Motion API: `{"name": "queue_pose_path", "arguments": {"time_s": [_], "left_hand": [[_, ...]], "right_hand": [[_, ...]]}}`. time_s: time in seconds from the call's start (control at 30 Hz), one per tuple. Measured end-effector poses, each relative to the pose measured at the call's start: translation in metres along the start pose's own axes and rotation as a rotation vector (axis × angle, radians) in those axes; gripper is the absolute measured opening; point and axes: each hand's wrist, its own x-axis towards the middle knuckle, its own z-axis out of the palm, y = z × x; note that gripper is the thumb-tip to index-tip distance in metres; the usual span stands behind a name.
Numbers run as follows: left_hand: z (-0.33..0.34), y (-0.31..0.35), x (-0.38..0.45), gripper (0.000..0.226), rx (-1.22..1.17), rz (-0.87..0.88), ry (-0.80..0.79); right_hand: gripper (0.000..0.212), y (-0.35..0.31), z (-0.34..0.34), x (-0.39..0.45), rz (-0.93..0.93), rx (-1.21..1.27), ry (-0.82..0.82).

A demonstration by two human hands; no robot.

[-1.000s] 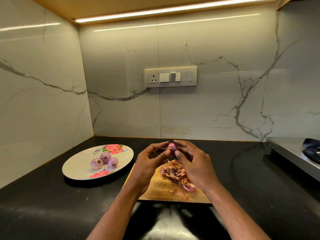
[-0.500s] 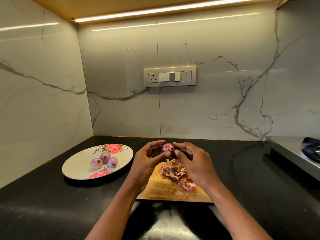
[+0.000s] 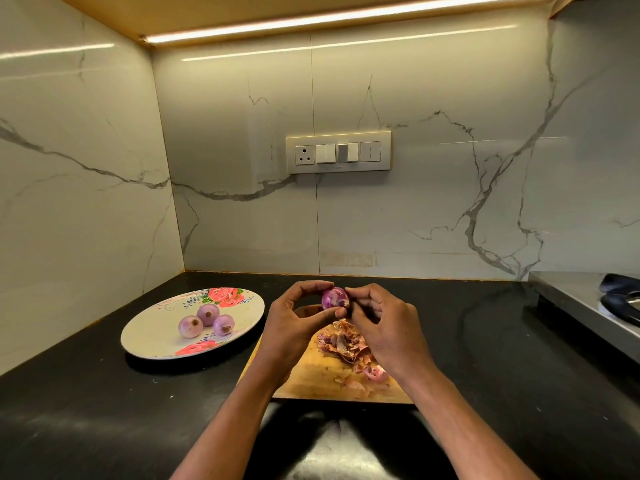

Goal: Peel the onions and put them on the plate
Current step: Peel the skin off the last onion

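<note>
A small purple onion (image 3: 333, 298) with patches of skin is held above the wooden cutting board (image 3: 322, 375). My left hand (image 3: 294, 323) grips it between thumb and fingers. My right hand (image 3: 384, 323) pinches its right side with the fingertips. A heap of onion peels (image 3: 341, 342) lies on the board below the hands. To the left stands a white floral plate (image 3: 152, 332) with three peeled onions (image 3: 207, 320) on it.
The black countertop (image 3: 104, 393) meets marble walls at the back and left. A steel stove (image 3: 581, 299) with a dark burner sits at the right edge. A switch panel (image 3: 338, 152) is on the back wall.
The onion has been turned in my fingers and shows more of its purple surface. Both hands have stayed above the board.
</note>
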Motion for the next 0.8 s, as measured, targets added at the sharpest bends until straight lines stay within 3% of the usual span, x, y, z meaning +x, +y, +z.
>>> {"name": "queue_pose_path", "arguments": {"time_s": [0.2, 0.37, 0.8], "left_hand": [[0.0005, -0.0012, 0.0001, 0.058, 0.006, 0.017, -0.032], [-0.0003, 0.0003, 0.0011, 0.053, 0.045, 0.029, 0.041], [-0.0009, -0.003, 0.0006, 0.052, 0.172, 0.05, 0.013]], "right_hand": [[0.025, 0.0025, 0.0001, 0.0032, 0.039, 0.055, -0.004], [0.033, -0.0039, -0.0057, 0.0047, -0.012, 0.07, -0.001], [0.03, -0.0008, -0.0067, 0.0014, -0.146, -0.124, 0.028]]}}
